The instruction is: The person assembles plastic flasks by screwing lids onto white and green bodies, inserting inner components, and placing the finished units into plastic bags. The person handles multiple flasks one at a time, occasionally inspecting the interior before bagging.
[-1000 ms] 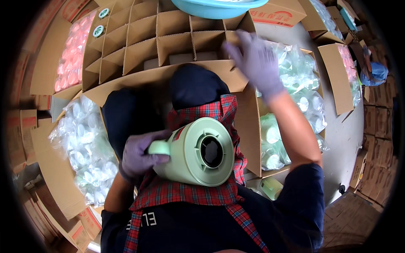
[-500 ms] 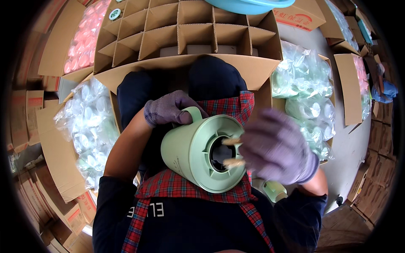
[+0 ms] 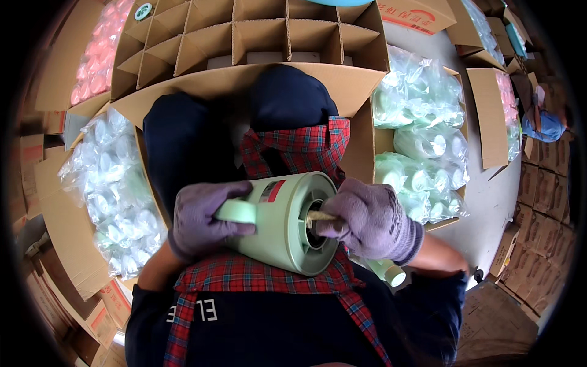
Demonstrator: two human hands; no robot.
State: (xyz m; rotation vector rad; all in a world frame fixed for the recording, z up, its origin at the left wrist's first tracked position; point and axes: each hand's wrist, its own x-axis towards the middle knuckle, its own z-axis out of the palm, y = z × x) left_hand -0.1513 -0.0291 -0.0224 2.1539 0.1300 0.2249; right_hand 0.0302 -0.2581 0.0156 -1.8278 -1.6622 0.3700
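A light green jug (image 3: 278,229) lies on its side across my lap, its round end with a dark central opening facing right. My left hand (image 3: 208,217) is closed around its handle (image 3: 237,211). At the opening, my right hand (image 3: 370,220) is closed in a pinch on a tan stick-like piece (image 3: 321,216), whose tip reaches into the hole. The exact kind of this piece cannot be made out, and the fingers hide part of it. Both hands wear purple-grey gloves. Beneath my right wrist, a small pale green bottle-shaped part (image 3: 391,273) rests beside my lap.
A divided cardboard box (image 3: 257,79) stands beyond my knees. Bagged clear-and-green wares fill boxes on the left (image 3: 119,196) and right (image 3: 422,134). Pink wares (image 3: 101,58) sit at far left. A person in blue (image 3: 544,125) is at far right, near stacked cartons (image 3: 538,226).
The jug has turned so its side label shows and its handle points left. My left hand has shifted down with it. My right hand has closed in at the opening, and my view has shifted.
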